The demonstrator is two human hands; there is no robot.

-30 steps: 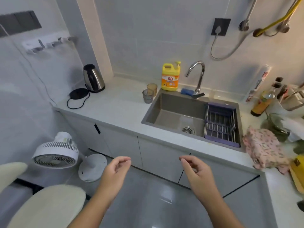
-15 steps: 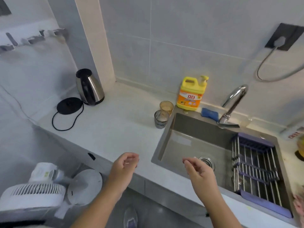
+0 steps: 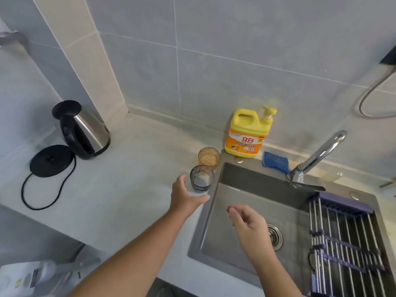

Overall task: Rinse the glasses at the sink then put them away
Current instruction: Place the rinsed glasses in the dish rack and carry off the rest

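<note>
On the pale counter (image 3: pixel 120 185), grey glass (image 3: pixel 201 179), amber glass (image 3: pixel 209 158); sink (image 3: pixel 246 175) beside.

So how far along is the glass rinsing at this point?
Nothing done: the grey glass and amber glass both stand on the counter beside the sink, and no water runs from the tap. In hand: the left hand reaches round the grey glass. Rinsing and putting away remain.
</note>
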